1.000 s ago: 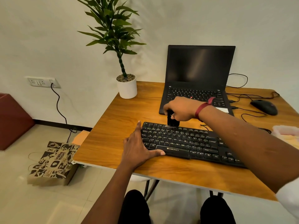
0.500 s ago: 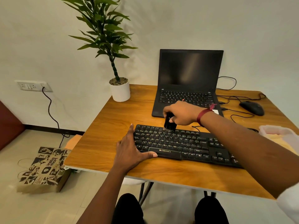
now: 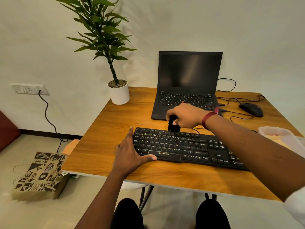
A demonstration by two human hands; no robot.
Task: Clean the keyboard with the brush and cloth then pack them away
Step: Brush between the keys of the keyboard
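Observation:
A black keyboard (image 3: 184, 147) lies across the front of the wooden desk (image 3: 102, 146). My right hand (image 3: 186, 115) grips a short black brush (image 3: 173, 126), whose tip touches the keyboard's top row near the left end. My left hand (image 3: 130, 151) rests flat against the keyboard's left edge, fingers straight and thumb along the front edge. I see no cloth in this view.
An open black laptop (image 3: 188, 83) stands behind the keyboard. A potted plant (image 3: 118, 91) is at the back left, and a black mouse (image 3: 251, 109) with cables at the back right. A clear plastic container (image 3: 279, 134) sits at the right edge. A printed paper bag (image 3: 41, 176) lies on the floor.
The brush tip has stayed on the keyboard's top row with only small shifts. The camera has moved, so the scene sits a little differently. My left hand has kept its place.

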